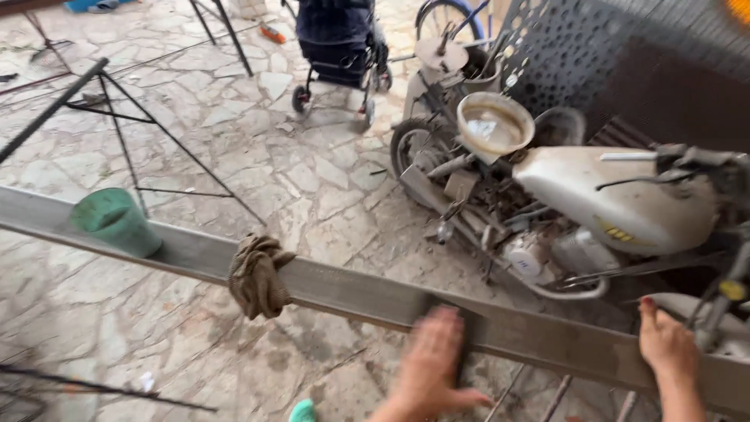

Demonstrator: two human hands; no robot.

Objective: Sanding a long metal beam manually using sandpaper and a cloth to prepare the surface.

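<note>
Here, in the head view: a long grey metal beam (351, 293) running across the frame from nine o'clock down toward four o'clock, above a pale flagstone floor (258, 148). At six o'clock, the left hand (431, 367), blurred, pressed flat against the beam's near face, fingers spread, with a dark pad-like patch (466, 332) just under the fingertips; whether gripped or merely pressed, impossible to tell. At four o'clock, the right hand (666, 341) resting on the beam's upper edge, fingers curled loosely over it, not clenched. Draped over the beam around seven o'clock, a crumpled brown-olive rag (256, 275). Farther along at nine o'clock, a green plastic bucket (116, 220) tipped against the beam. Beyond the beam at two to three o'clock, an old dusty motorcycle with a cream tank (617, 195), a round shallow bowl (494, 123) perched on its seat end. At twelve o'clock, a dark blue pushchair on small wheels (340, 47). At ten o'clock, thin black metal stand legs (125, 148) splayed on the stone.
</note>
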